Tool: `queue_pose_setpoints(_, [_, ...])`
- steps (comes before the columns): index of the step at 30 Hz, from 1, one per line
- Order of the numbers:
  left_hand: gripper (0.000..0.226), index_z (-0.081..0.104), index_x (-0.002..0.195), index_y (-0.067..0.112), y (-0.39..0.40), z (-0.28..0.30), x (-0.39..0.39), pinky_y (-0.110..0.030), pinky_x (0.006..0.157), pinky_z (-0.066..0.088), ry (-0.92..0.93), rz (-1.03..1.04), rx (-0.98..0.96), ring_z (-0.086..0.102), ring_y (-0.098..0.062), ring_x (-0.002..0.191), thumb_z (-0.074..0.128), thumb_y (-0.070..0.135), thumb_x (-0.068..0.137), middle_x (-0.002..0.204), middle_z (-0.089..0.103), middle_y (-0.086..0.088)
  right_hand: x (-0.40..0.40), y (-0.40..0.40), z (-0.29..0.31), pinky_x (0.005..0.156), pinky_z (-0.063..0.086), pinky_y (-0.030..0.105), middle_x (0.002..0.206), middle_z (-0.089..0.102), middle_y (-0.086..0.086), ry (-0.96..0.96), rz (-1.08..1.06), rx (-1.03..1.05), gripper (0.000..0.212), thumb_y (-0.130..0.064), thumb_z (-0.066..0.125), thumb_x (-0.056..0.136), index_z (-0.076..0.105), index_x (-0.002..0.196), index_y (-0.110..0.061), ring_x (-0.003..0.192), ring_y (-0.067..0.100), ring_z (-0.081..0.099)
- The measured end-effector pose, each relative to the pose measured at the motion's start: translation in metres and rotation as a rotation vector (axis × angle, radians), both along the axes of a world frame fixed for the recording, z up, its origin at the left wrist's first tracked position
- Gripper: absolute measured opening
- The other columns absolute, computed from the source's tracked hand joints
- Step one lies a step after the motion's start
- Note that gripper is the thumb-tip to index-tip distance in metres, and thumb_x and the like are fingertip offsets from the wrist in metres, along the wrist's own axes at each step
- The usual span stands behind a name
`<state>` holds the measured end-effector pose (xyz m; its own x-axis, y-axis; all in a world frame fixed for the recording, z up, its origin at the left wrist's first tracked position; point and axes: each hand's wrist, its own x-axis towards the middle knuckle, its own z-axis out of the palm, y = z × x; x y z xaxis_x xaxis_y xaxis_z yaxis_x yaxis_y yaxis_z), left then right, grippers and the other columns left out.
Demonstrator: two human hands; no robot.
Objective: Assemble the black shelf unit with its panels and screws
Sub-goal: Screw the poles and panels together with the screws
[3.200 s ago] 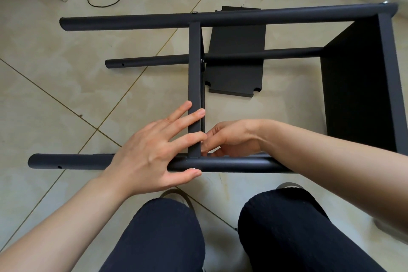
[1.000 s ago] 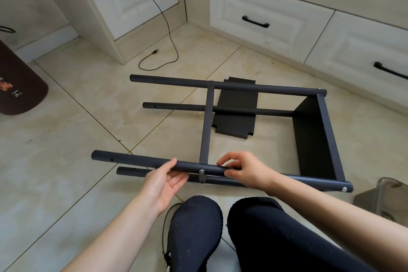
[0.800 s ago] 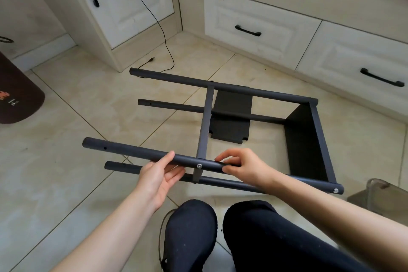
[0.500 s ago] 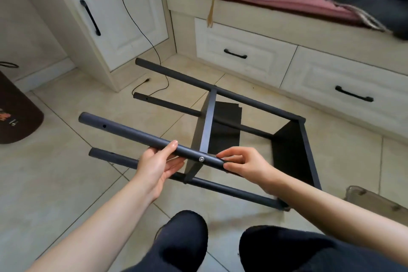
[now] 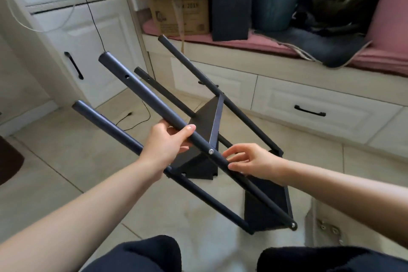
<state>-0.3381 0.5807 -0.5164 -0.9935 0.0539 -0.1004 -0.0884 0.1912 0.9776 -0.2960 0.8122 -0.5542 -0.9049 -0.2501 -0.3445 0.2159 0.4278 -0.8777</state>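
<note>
The black shelf unit (image 5: 242, 115) is tilted up off the floor, its four tubes pointing up and to the left. A middle panel (image 5: 206, 117) and an end panel (image 5: 267, 203) sit between the tubes. My left hand (image 5: 167, 141) grips the nearest upper tube (image 5: 141, 93) from below, thumb over it. My right hand (image 5: 251, 161) pinches the same tube just past a silver screw (image 5: 211, 151). A loose black panel (image 5: 196, 168) lies flat on the tiles under the frame.
A clear plastic box of screws (image 5: 329, 229) stands on the floor at the lower right. White drawers (image 5: 309, 108) and a cabinet (image 5: 88, 55) are close behind the frame. Cardboard boxes (image 5: 178, 15) sit on the pink bench cushion. A black cable (image 5: 132, 121) trails on the tiles.
The frame has swung up from lying flat to a steep tilt, its free tube ends rising toward the cabinet. Both hands stayed on the near tube, and my view rose.
</note>
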Motion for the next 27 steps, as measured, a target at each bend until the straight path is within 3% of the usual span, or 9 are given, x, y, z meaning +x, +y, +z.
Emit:
queue_pose_setpoints(3, [0.023, 0.06, 0.107, 0.022, 0.023, 0.012, 0.004, -0.021, 0.065, 0.06, 0.061, -0.064, -0.04, 0.074, -0.017, 0.091, 0.073, 0.028, 0.09, 0.101, 0.073, 0.0, 0.012, 0.008, 0.004, 0.081, 0.057, 0.022, 0.103, 0.073, -0.007, 0.024, -0.034, 0.03, 0.02, -0.018, 0.068, 0.093, 0.061, 0.105, -0.032, 0.092, 0.006, 0.072])
queue_pose_setpoints(6, [0.021, 0.059, 0.1, 0.023, 0.044, 0.024, 0.008, -0.027, 0.067, 0.062, 0.094, -0.132, -0.076, 0.075, -0.017, 0.086, 0.075, 0.029, 0.088, 0.095, 0.073, 0.0, 0.027, 0.015, 0.003, 0.072, 0.056, 0.015, 0.101, 0.072, -0.009, 0.044, -0.094, 0.016, 0.018, -0.018, 0.067, 0.094, 0.059, 0.103, -0.031, 0.088, 0.002, 0.071])
queue_pose_setpoints(15, [0.021, 0.056, 0.092, 0.03, 0.098, 0.043, 0.029, -0.033, 0.076, 0.061, 0.227, -0.231, -0.313, 0.072, -0.013, 0.083, 0.074, 0.042, 0.088, 0.09, 0.07, 0.003, 0.066, 0.046, -0.004, 0.087, 0.056, 0.022, 0.107, 0.07, -0.009, 0.067, -0.194, -0.073, 0.031, -0.008, 0.068, 0.091, 0.061, 0.109, -0.032, 0.1, 0.002, 0.069])
queue_pose_setpoints(22, [0.02, 0.056, 0.086, 0.028, 0.097, 0.043, 0.05, -0.019, 0.062, 0.053, 0.328, -0.296, -0.42, 0.068, -0.007, 0.074, 0.074, 0.037, 0.089, 0.08, 0.066, 0.005, 0.07, 0.078, 0.008, 0.072, 0.059, 0.024, 0.092, 0.077, -0.006, 0.013, -0.25, -0.003, 0.012, -0.013, 0.062, 0.095, 0.066, 0.105, -0.019, 0.09, 0.008, 0.073])
queue_pose_setpoints(27, [0.019, 0.057, 0.088, 0.024, 0.07, 0.041, 0.057, -0.013, 0.058, 0.046, 0.339, -0.346, -0.486, 0.065, -0.002, 0.071, 0.074, 0.033, 0.09, 0.079, 0.066, 0.006, 0.057, 0.109, 0.026, 0.075, 0.06, 0.034, 0.099, 0.074, 0.004, 0.142, -0.547, 0.023, 0.016, -0.016, 0.058, 0.098, 0.062, 0.112, -0.013, 0.088, 0.017, 0.072])
